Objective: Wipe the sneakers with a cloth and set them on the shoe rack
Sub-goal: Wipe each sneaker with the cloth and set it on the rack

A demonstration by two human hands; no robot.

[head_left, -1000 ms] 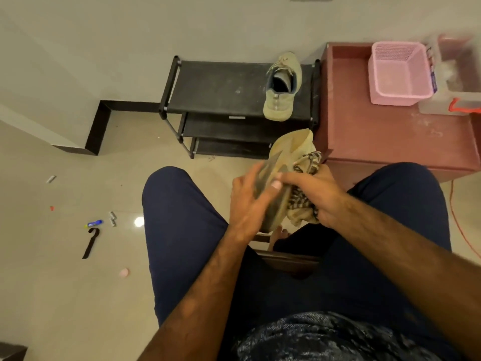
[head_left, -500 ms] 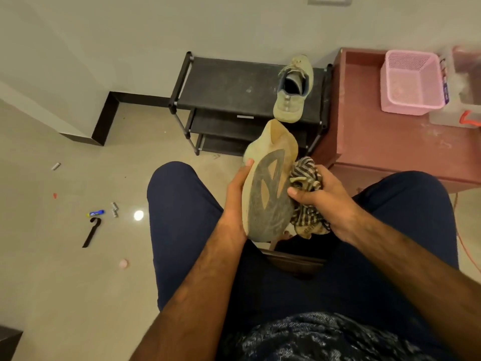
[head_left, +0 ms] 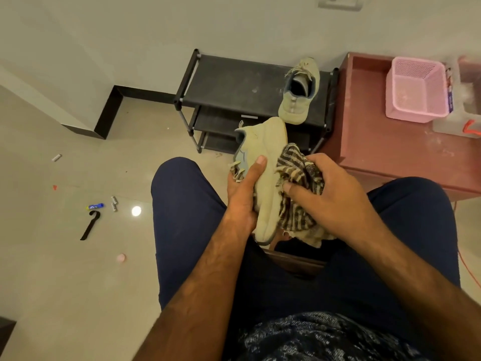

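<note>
I sit with a pale yellow-green sneaker [head_left: 268, 162] held between my knees, turned on its side with the heel pointing away. My left hand [head_left: 243, 188] grips it from the left, thumb across the upper. My right hand [head_left: 328, 194] holds a bunched striped cloth [head_left: 296, 173] against the sneaker's right side. The matching sneaker [head_left: 299, 92] stands upright on the right end of the top shelf of the black shoe rack [head_left: 234, 84], by the wall.
A dark red low table [head_left: 385, 147] stands right of the rack, carrying a pink basket [head_left: 416, 89] and a clear box. Small litter and a black hook [head_left: 89, 225] lie on the tiled floor to the left. A wooden seat edge shows between my legs.
The sneaker has been turned: its dark sole faced me half a second ago, now its side and upper face me. My right hand has shifted the cloth onto its right side.
</note>
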